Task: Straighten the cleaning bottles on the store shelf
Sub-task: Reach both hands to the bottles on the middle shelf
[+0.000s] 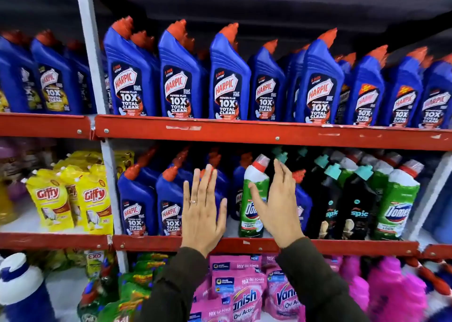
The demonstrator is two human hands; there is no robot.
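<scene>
Hands flat, fingers spread, holding nothing: left hand (203, 214) over a Harpic bottle (221, 187), right hand (278, 204) touching the Domex bottle (253, 194) at its 3 o'clock. Both on the middle shelf (244, 244).

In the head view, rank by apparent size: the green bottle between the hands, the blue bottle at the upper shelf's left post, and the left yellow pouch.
1. Blue bottle, largest.
2. Green bottle, slimmer; the right hand partly covers it.
3. Yellow pouch, smallest.
Camera distance differs, so true sizes are unsure.
</scene>
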